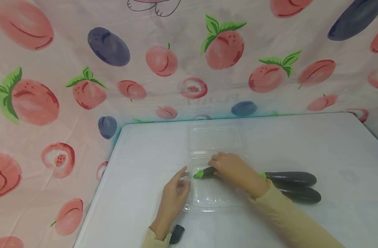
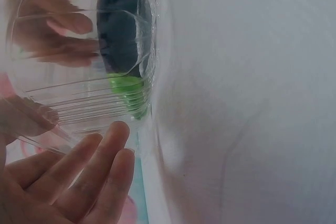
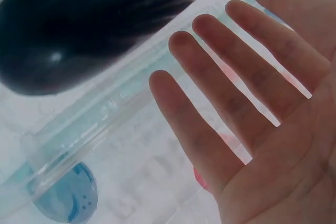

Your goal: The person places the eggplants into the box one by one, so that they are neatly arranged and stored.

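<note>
On the tabletop (image 1: 139, 165), my loose-fingered left hand (image 1: 174, 193) presumably steadies the container (image 1: 207, 196), my straight-fingered right hand (image 1: 231, 169) reaching over the eggplant (image 1: 209, 172) inside.

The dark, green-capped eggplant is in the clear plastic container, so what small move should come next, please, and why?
Probably lift the right hand clear: its fingers look straight, and the dark, green-capped eggplant already sits inside the clear plastic container.

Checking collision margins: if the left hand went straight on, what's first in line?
Most likely the clear plastic container, at its left side; the left hand looks close, possibly touching; depth is unclear.
</note>
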{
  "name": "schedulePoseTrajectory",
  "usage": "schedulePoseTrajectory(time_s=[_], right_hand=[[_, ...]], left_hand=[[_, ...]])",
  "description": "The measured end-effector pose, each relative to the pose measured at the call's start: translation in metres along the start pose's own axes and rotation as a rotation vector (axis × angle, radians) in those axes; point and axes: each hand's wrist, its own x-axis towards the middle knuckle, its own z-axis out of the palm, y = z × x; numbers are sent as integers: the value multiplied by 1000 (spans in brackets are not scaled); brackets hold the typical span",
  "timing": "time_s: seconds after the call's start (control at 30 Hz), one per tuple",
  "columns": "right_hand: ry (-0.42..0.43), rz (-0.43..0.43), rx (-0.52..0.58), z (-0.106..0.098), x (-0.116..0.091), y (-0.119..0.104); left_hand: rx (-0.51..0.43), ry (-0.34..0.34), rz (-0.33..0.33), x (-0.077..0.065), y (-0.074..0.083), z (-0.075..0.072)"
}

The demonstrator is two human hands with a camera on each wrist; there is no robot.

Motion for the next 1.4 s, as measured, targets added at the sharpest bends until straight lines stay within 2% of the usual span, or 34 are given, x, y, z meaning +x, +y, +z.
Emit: schedulePoseTrajectory(time_s=[0.23,0.47,0.7,1.17,1.4], right_hand=[[14,-3,21,-5,-5,3],[33,11,10,-9,-13,7],[62,6,15,-15,-21,12],[72,51,40,-21,-42,24],[47,105,74,-21,-51,31]], left_hand=[[-1,7,-6,0,1,0],[-10,7,16,0,0,0],[-11,7,-7,0,1,1],[-9,16,-6,-1,1,1],[-8,10,-14,-1,1,0]])
